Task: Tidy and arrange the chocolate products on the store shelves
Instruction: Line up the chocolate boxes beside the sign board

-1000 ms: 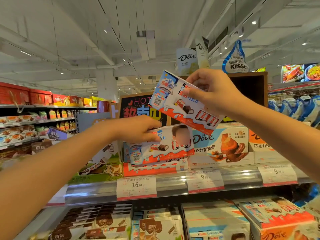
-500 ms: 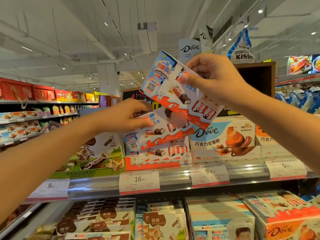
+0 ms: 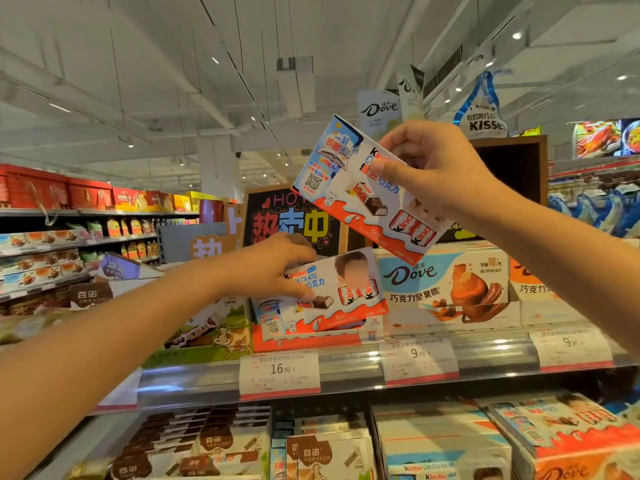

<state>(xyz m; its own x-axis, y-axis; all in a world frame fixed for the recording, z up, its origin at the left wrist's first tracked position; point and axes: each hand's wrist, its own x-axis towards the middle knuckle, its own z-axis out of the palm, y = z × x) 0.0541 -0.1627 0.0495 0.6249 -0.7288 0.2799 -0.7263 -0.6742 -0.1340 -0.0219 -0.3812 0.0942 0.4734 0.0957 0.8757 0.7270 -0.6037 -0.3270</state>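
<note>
Now, right hand (image 3: 436,174): pinches a raised white-and-red cardboard Kinder chocolate box (image 3: 360,188).
Left hand (image 3: 273,265): grips a matching box (image 3: 332,292) atop the shelf stack.

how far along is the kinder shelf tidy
Mid-job. Done: the Dove boxes sit squared on the top shelf. In hand: the left hand grips a Kinder box on the stack at the shelf, and the right hand holds a raised Kinder box above it, not yet shelved. Left: place that box and square the tilted stack.
</note>
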